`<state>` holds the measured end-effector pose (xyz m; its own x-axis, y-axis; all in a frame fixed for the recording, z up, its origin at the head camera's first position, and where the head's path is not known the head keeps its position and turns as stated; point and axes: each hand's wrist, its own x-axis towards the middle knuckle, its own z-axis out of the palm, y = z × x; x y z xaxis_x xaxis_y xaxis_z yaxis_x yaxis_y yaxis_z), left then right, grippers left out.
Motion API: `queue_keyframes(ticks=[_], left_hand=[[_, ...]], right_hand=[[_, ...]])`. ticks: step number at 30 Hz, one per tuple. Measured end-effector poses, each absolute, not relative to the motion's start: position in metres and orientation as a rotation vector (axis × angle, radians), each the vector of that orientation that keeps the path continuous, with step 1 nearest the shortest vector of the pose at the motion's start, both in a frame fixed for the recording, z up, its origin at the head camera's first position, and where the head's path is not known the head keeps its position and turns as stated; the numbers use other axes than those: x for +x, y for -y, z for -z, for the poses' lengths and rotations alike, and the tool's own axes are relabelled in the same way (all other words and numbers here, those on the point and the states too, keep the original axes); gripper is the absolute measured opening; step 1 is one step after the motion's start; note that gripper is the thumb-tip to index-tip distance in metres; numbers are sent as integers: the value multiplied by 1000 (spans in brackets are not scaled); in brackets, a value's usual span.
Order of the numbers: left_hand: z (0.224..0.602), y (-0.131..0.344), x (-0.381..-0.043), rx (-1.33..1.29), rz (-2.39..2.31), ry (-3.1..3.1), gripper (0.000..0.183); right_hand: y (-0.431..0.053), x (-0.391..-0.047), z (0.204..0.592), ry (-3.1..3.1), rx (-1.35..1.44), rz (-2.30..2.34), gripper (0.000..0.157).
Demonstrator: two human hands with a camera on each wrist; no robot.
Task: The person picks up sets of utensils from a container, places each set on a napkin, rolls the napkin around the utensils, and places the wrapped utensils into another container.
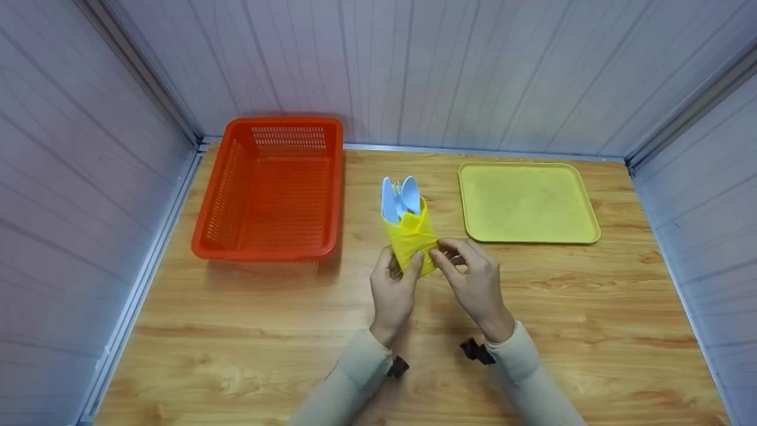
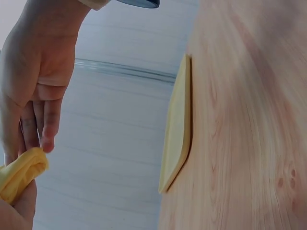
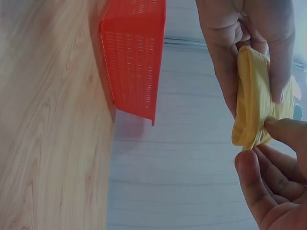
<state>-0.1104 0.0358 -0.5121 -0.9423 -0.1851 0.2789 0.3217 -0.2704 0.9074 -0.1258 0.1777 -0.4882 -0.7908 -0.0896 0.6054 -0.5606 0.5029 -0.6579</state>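
Observation:
A yellow napkin point(image 1: 409, 244) is wrapped round pale blue cutlery: a knife point(image 1: 388, 200), a fork point(image 1: 398, 190) and a spoon point(image 1: 410, 195) stick out of its top. My left hand point(image 1: 395, 293) grips the lower left of the bundle, thumb across the front and fingers behind. At the bundle's right edge, my right hand point(image 1: 476, 284) pinches the napkin between thumb and fingers. The right wrist view shows the folded bottom of the napkin point(image 3: 252, 96) between both hands. Only the napkin's end point(image 2: 24, 173) shows in the left wrist view.
An orange-red plastic basket point(image 1: 338, 236) stands on the left of the wooden table point(image 1: 266, 349). A yellow tray point(image 1: 529, 204) lies at the back right. Pale panel walls point(image 1: 437, 77) enclose the back and both sides.

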Motion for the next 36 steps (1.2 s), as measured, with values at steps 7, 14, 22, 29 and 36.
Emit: queue_keyframes(ticks=[7, 14, 22, 29, 36], left_hand=[[511, -39, -112, -193, 2247, 1636, 33], [513, -35, -116, -216, 2268, 1636, 33], [514, -22, -120, -261, 2431, 1704, 36], [513, -9, -124, -364, 2602, 1758, 39], [512, -3, -126, -441, 2688, 1763, 41]], right_hand=[[-177, -127, 490, 2234, 520, -1317, 20], [-174, -120, 475, 2244, 572, -1474, 30], [-183, -121, 476, 2318, 409, -1863, 27], [-195, -125, 490, 2236, 394, -2276, 24], [-196, -123, 494, 2199, 432, -2425, 23]])
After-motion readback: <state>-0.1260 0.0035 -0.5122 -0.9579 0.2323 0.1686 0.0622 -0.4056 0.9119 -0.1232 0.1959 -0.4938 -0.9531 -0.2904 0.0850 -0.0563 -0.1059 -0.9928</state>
